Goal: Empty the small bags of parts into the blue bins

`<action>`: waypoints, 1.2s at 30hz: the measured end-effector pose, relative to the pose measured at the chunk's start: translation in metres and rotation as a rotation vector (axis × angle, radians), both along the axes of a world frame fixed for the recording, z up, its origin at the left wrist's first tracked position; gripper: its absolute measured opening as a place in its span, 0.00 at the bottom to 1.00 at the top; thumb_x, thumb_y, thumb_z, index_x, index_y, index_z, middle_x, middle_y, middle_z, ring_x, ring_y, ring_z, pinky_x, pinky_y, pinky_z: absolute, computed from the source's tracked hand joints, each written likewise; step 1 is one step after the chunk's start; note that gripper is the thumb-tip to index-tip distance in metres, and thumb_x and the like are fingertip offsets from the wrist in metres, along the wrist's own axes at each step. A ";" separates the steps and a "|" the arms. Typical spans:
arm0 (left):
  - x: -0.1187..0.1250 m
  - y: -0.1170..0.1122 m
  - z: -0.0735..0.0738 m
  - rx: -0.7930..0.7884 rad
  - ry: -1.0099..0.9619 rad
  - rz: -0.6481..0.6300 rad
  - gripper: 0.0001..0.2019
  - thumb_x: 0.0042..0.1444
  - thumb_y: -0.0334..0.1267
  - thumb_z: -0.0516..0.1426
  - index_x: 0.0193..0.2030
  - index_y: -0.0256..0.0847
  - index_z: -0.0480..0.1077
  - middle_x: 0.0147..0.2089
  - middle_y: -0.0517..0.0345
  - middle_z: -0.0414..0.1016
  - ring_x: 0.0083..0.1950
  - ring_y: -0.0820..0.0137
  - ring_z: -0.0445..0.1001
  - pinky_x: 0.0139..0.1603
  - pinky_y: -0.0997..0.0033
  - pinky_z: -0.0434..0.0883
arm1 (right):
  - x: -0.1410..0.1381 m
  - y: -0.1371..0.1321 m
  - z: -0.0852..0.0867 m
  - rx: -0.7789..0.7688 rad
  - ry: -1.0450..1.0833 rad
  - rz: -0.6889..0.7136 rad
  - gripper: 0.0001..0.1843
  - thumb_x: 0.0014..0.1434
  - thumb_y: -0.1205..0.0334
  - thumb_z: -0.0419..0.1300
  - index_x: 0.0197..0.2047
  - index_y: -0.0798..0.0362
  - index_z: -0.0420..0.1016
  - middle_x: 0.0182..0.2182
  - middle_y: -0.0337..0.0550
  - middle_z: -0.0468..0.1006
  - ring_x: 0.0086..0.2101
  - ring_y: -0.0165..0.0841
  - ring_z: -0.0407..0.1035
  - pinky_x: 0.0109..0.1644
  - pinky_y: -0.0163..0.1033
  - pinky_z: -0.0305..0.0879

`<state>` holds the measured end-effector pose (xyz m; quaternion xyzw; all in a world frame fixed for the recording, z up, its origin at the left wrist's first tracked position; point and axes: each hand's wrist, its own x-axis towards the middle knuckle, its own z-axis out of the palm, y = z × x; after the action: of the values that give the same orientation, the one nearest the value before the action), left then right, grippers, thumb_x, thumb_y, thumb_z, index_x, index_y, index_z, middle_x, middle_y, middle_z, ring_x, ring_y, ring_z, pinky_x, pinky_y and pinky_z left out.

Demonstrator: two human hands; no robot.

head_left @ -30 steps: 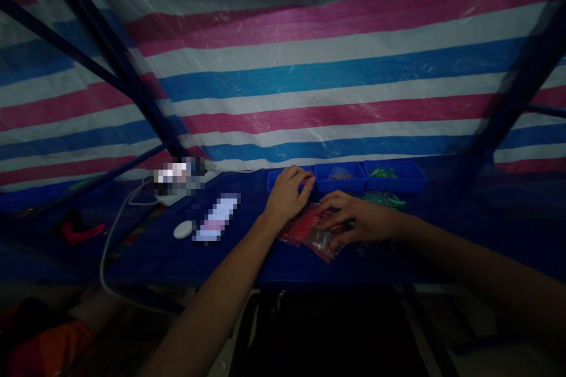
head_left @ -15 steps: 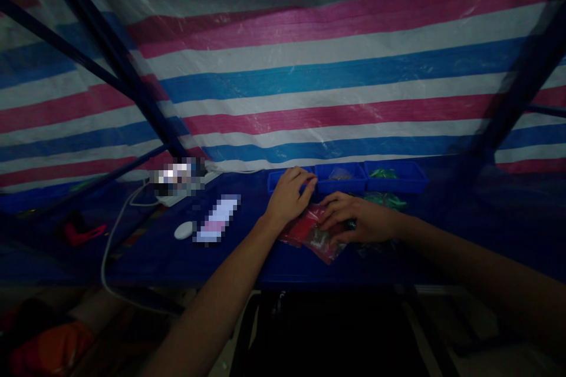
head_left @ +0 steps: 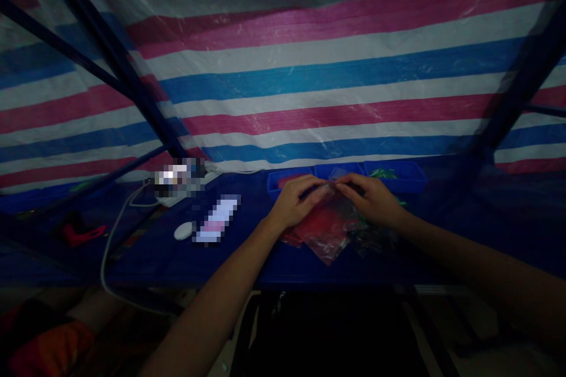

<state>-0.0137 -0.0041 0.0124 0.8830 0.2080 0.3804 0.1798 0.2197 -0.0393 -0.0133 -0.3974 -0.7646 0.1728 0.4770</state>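
My left hand (head_left: 296, 200) and my right hand (head_left: 374, 197) meet over the table, fingertips pinched together. Between them is the upper edge of a clear plastic bag (head_left: 342, 205), thin and hard to make out in the dim light. Beneath and in front of it lie clear packets with red contents (head_left: 325, 232). Dark, glossy packets (head_left: 375, 240) lie below my right hand, and bits of green show beside it. My hands partly hide the front of the blue trays behind them.
Along the back stand a blue tray with red pieces (head_left: 287, 179), a partly hidden middle tray and a blue tray with green pieces (head_left: 407, 175). A phone (head_left: 217, 218), a white round object (head_left: 183, 230) and a power strip with a cable (head_left: 170, 197) lie at left.
My right hand has moved up and left, off the red packets, toward my left hand. My left hand has shifted slightly right and lower. Both now pinch the clear bag's edge.
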 end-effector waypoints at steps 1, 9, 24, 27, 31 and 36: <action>0.001 0.001 -0.002 0.012 0.007 0.023 0.18 0.69 0.50 0.57 0.54 0.39 0.77 0.49 0.49 0.82 0.49 0.60 0.80 0.52 0.62 0.73 | 0.001 0.002 0.000 -0.029 0.049 -0.021 0.14 0.70 0.49 0.57 0.46 0.47 0.80 0.39 0.43 0.84 0.39 0.40 0.78 0.45 0.45 0.73; 0.006 0.008 -0.013 0.033 0.031 0.152 0.14 0.68 0.46 0.58 0.50 0.39 0.78 0.45 0.51 0.83 0.43 0.63 0.80 0.44 0.64 0.74 | 0.000 0.005 0.000 -0.292 0.351 0.076 0.17 0.61 0.48 0.67 0.49 0.48 0.78 0.44 0.45 0.85 0.43 0.41 0.80 0.45 0.45 0.78; 0.005 -0.001 -0.002 -0.190 -0.187 -0.030 0.19 0.71 0.52 0.53 0.47 0.40 0.78 0.53 0.46 0.80 0.55 0.60 0.79 0.59 0.55 0.74 | 0.014 0.006 0.008 -0.305 0.443 0.146 0.12 0.57 0.52 0.70 0.41 0.51 0.82 0.49 0.48 0.85 0.46 0.41 0.80 0.54 0.49 0.76; 0.010 0.003 -0.010 -0.198 -0.143 0.007 0.23 0.62 0.45 0.65 0.61 0.42 0.70 0.58 0.46 0.78 0.59 0.59 0.77 0.62 0.53 0.72 | 0.014 0.004 0.011 -0.286 0.455 0.163 0.11 0.56 0.53 0.70 0.40 0.50 0.82 0.48 0.47 0.85 0.47 0.42 0.80 0.55 0.50 0.75; 0.011 0.010 -0.017 -0.212 -0.109 0.041 0.24 0.62 0.41 0.65 0.64 0.43 0.67 0.47 0.52 0.81 0.49 0.63 0.80 0.57 0.56 0.74 | 0.016 0.006 0.010 -0.262 0.449 0.148 0.07 0.58 0.57 0.67 0.40 0.49 0.82 0.49 0.45 0.85 0.49 0.43 0.79 0.58 0.51 0.74; 0.007 0.016 -0.014 -0.246 -0.299 0.105 0.25 0.64 0.44 0.63 0.65 0.41 0.66 0.44 0.54 0.80 0.44 0.68 0.80 0.51 0.64 0.76 | 0.015 0.012 0.007 -0.195 0.462 0.096 0.13 0.61 0.64 0.60 0.47 0.46 0.83 0.51 0.42 0.84 0.55 0.42 0.76 0.66 0.54 0.66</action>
<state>-0.0067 0.0124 -0.0020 0.7761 0.2695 0.4879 0.2951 0.2347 -0.0271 -0.0066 -0.3546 -0.6331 0.3544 0.5898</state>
